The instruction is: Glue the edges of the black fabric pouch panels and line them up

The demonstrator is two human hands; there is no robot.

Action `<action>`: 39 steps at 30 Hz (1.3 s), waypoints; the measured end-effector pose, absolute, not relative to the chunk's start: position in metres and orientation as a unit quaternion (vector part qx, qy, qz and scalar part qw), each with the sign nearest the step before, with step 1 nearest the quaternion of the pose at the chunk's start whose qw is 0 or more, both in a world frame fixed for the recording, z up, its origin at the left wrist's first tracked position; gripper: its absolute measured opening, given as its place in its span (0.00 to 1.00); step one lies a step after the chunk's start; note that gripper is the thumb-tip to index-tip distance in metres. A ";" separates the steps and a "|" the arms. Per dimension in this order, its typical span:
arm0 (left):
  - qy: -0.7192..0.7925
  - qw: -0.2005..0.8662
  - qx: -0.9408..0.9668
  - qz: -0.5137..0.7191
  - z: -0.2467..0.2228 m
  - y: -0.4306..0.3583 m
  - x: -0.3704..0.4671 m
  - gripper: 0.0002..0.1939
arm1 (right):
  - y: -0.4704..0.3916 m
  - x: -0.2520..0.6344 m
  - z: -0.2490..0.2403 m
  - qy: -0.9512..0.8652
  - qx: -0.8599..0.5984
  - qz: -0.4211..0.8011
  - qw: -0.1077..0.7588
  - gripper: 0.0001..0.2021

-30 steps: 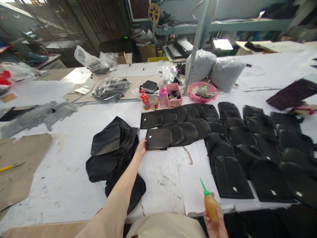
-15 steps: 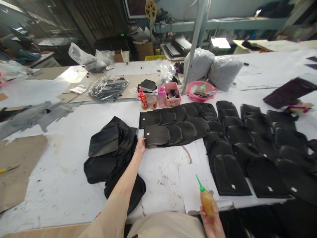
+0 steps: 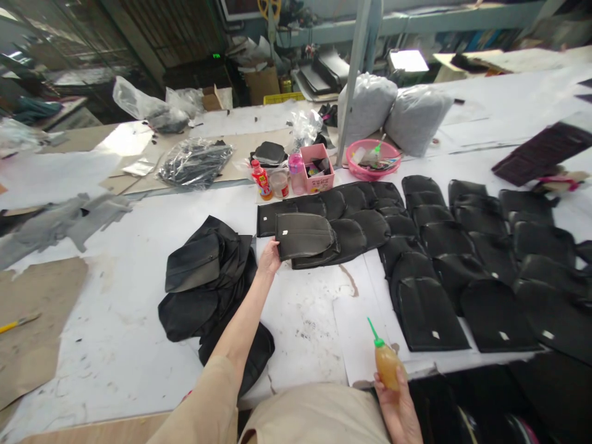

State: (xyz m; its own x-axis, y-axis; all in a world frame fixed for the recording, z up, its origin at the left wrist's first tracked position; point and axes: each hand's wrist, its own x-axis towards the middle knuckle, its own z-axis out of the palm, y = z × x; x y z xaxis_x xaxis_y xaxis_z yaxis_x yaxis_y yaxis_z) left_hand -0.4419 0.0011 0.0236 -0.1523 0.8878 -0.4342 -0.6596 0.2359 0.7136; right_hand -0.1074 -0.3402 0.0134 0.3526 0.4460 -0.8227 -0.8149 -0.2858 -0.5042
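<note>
My left hand [image 3: 269,258] pinches the near left corner of a black rounded panel [image 3: 305,235] with a small white tag. That panel is lifted a little over the row of overlapping black panels [image 3: 354,237] beneath it. In my right hand [image 3: 396,398], close to my body, is a squeeze bottle [image 3: 387,365] of amber liquid with a green cap and a long green nozzle pointing up and left. More black panels [image 3: 430,311] lie overlapped in columns to the right. Left of my forearm is a loose heap of black pieces [image 3: 192,262].
Behind the panels stand a red-capped bottle [image 3: 261,180], a clear jar [image 3: 280,184], a pink box [image 3: 319,180] and a pink basin [image 3: 372,165]. A metal post [image 3: 350,92] rises beside stuffed plastic bags [image 3: 416,120]. Brown card [image 3: 41,320] and a yellow-handled tool [image 3: 16,324] lie far left.
My left hand has raised the end panel of the front row and shifted it slightly right and away. My right hand still holds the squeeze bottle. The view has tilted slightly.
</note>
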 end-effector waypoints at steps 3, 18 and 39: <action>0.487 0.638 0.107 0.587 0.000 -0.007 -0.450 0.09 | -0.342 -0.106 0.012 0.157 -0.582 0.544 0.584 0.24; 0.685 0.515 0.183 0.482 -0.052 -0.012 -0.482 0.06 | -0.339 -0.111 0.017 0.174 -0.567 0.554 0.584 0.28; 0.812 0.252 0.460 0.257 -0.021 -0.033 -0.476 0.09 | -0.342 -0.112 0.001 0.115 -0.576 0.535 0.607 0.27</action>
